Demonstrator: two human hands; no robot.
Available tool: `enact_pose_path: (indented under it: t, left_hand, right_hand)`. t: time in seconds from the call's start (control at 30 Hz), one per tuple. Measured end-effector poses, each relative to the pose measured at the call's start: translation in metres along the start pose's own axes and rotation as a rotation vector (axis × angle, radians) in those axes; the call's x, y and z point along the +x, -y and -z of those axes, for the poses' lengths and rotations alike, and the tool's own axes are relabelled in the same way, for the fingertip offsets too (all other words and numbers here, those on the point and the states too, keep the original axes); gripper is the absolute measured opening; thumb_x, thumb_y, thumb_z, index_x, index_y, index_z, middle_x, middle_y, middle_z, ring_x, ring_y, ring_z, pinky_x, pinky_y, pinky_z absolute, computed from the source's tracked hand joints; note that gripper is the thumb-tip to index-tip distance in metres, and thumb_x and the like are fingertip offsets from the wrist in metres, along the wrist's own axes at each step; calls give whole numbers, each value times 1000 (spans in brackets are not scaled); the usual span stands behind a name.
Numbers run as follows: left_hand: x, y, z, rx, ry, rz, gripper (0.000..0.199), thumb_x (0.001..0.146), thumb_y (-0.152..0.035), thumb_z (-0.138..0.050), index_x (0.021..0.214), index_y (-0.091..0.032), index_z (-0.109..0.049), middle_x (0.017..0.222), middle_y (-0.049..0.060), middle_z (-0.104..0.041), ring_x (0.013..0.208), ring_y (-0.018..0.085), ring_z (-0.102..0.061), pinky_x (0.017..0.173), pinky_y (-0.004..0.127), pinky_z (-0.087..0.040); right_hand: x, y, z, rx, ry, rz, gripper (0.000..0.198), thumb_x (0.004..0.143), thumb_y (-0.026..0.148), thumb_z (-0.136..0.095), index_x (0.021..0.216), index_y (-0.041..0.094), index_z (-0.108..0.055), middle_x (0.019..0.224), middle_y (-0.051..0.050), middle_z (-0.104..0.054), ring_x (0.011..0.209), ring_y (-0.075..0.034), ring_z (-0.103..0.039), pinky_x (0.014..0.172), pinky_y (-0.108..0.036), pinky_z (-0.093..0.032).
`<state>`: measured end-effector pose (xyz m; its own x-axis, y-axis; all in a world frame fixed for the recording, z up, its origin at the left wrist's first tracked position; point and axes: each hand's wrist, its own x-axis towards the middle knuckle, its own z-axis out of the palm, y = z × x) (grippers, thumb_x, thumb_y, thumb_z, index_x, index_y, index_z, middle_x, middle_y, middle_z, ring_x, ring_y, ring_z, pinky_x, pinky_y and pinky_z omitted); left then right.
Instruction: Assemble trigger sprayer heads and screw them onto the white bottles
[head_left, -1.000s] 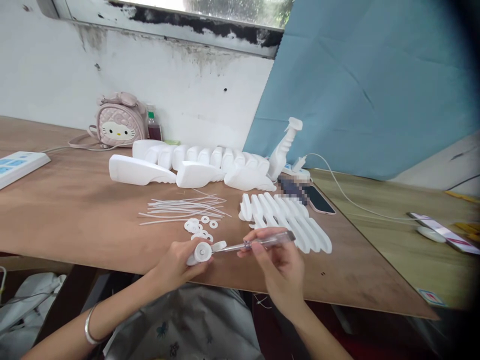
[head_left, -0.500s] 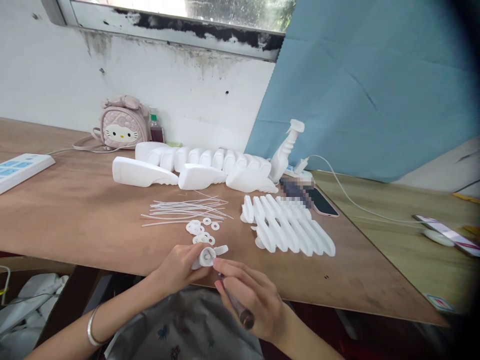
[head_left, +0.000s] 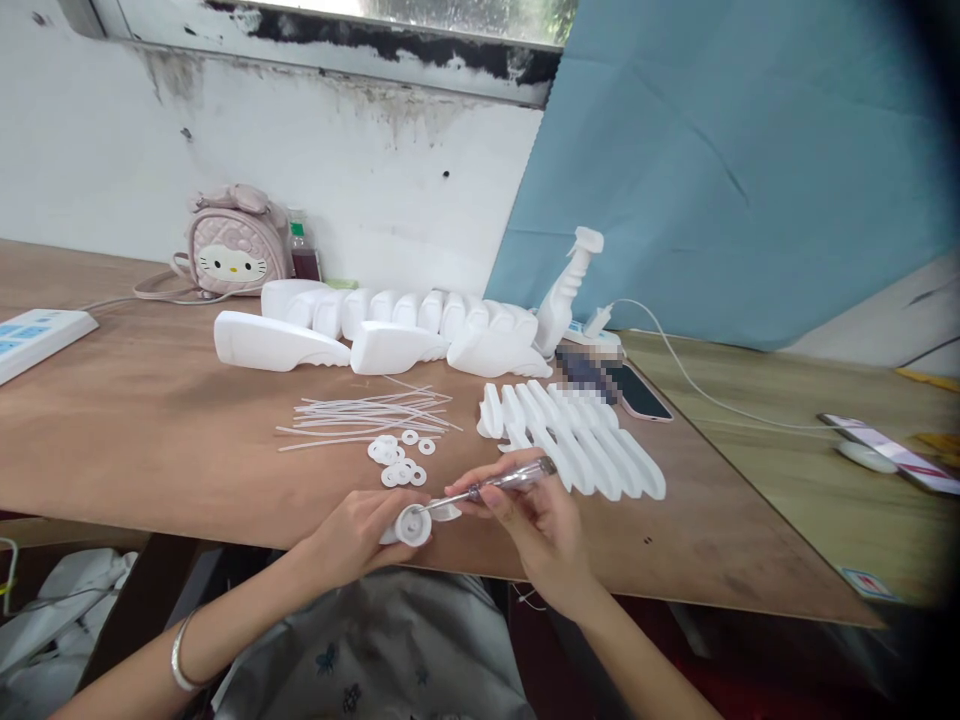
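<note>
My left hand [head_left: 367,530] is closed around a white spray trigger head [head_left: 414,526], its round opening turned toward me. In my right hand [head_left: 536,525] is a screwdriver [head_left: 517,477] with a clear handle, and its metal shaft reaches to the opening's rim. Just beyond my hands lies a loose pile of white washers [head_left: 390,450]. Behind the washers, thin white tubes [head_left: 367,408] are spread across the table. Rows of white trigger heads [head_left: 592,455] lie to the right of the pile.
White bottles [head_left: 397,350] lie along the back, and a spray bottle [head_left: 562,295] stands at their right end. A pink bag [head_left: 236,250] rests against the wall. Power strips, a cable and phones [head_left: 637,390] are on the tables. A box of white parts [head_left: 71,610] sits below left.
My right hand has swung the screwdriver's handle up and to the right, from pointing down toward me. My left hand keeps its hold on the trigger head. The view shifted slightly.
</note>
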<state>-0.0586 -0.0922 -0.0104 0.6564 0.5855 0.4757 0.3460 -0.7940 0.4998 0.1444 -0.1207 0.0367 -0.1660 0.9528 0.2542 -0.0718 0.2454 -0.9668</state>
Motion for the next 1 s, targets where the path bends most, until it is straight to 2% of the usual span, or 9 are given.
enact_pose_path:
  t: [0.23,0.33,0.47,0.57,0.6,0.67,0.77,0.9,1.0]
  left_hand:
    - [-1,7,-3,-25,29,-70,32,83,-25,-50,114,-17,-47,111,11,-60,98,18,-58,82,26,-46]
    - [0,8,-3,-20,18,-3,32,82,-24,-51,113,-17,-47,104,10,-62,89,17,-60,75,25,-46]
    - [2,4,0,-29,23,115,29,83,-26,-49,111,-16,-49,96,8,-64,80,15,-60,68,24,-45]
    - [3,3,2,-45,-1,213,27,83,-29,-49,107,-17,-52,94,5,-64,78,14,-60,69,22,-44]
    - [2,3,2,-51,-16,243,26,83,-29,-50,106,-17,-52,93,4,-64,77,13,-60,68,22,-44]
    - [1,4,1,-64,-50,274,25,83,-29,-51,105,-18,-52,92,3,-65,76,12,-59,67,21,-44]
    - [0,6,0,-77,-78,238,26,82,-26,-52,107,-19,-51,99,4,-64,83,13,-60,72,21,-44]
    - [0,7,1,-87,-96,176,31,81,-24,-54,110,-18,-49,105,6,-62,89,14,-59,76,22,-44]
    - [1,5,2,-94,-106,196,30,81,-25,-54,109,-17,-50,100,6,-63,83,13,-59,72,22,-45]
  right_hand:
    - [6,2,1,118,19,-119,18,81,35,-53,87,23,-41,85,-2,-65,82,-17,-64,66,-34,-56]
    - [5,-4,-3,113,-12,-61,16,81,32,-54,88,23,-42,85,-2,-64,81,-17,-64,67,-33,-55]
    - [5,-14,-9,134,-174,78,13,82,27,-52,90,23,-42,82,-2,-63,75,-15,-63,65,-32,-53]
    - [2,-11,-6,228,-227,175,7,86,28,-42,83,23,-39,64,4,-56,56,-11,-56,55,-27,-50]
    - [-1,-8,-3,249,-167,157,10,87,29,-37,79,23,-37,57,6,-49,47,-9,-50,48,-23,-46]
    - [-11,0,2,143,114,32,16,88,30,-33,74,22,-35,52,8,-39,38,-6,-36,39,-18,-35]
    - [-32,-2,3,-464,676,-140,8,80,27,-49,79,20,-45,59,5,-48,47,-7,-41,43,-18,-32]
    - [-63,-47,-5,-1236,866,-9,16,74,18,-52,90,17,-52,83,-7,-62,62,-17,-57,52,-26,-37]
    - [-82,-92,-7,-1297,1011,115,29,68,19,-59,96,18,-53,90,-5,-62,65,-19,-59,54,-27,-40]
